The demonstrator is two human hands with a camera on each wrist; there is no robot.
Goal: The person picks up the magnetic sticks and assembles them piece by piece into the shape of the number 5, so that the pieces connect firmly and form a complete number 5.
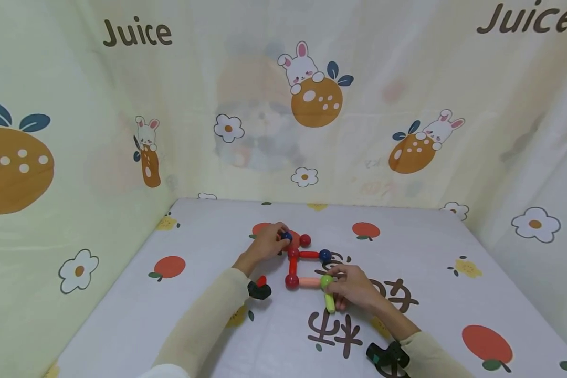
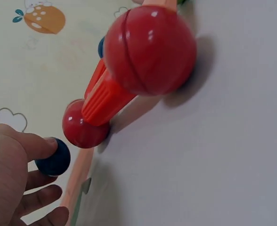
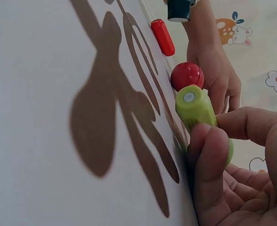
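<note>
Nearest red ball (image 1: 292, 282): glossy. Pink rod (image 1: 310, 282): extends right from it to green ball (image 1: 327, 281), held. Yellow-green rod (image 1: 329, 303): right and nearer than it. Dark blue ball (image 1: 286, 237): held, beyond it.

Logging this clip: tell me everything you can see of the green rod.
The green rod is short, straight and lime green, apparently plastic, with rounded edges. In the right wrist view, its free end shows a small, round, silvery disc. The other end meets the green ball, and the rod points from there towards the person. Fingers of the right hand pinch it near that ball. Whether it touches the table is unclear.
</note>
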